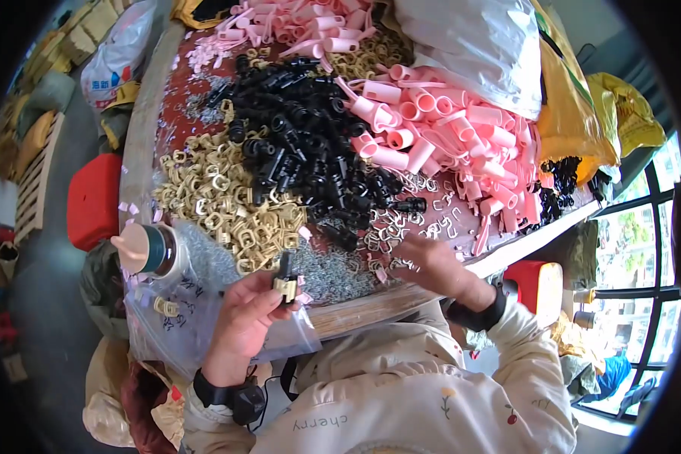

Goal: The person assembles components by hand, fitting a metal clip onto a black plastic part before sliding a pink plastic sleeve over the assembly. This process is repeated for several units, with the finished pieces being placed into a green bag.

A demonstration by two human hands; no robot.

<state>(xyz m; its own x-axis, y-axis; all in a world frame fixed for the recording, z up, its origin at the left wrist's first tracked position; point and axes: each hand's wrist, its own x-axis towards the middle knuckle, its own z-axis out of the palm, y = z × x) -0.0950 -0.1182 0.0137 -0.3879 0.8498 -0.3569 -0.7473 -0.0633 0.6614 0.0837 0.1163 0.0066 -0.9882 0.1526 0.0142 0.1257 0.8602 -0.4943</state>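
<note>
My left hand (244,316) holds a small black plastic part (284,277) with a beige clip fitted on it, just above the table's near edge. My right hand (430,265) rests palm down on the table among small bent metal wire clips (424,198), fingers closed over them. Ahead lie a big heap of black plastic parts (303,147), a heap of beige clips (219,193) to its left, and pink plastic tubes (446,129) to its right. Both wrists wear dark bands.
A bottle with a beige cap (145,250) and a clear plastic bag (170,306) sit at the table's left corner. Grey metal bits (325,272) cover the near table. A white sack (477,45) and yellow bags (583,98) lie far right. A red stool (92,198) stands left.
</note>
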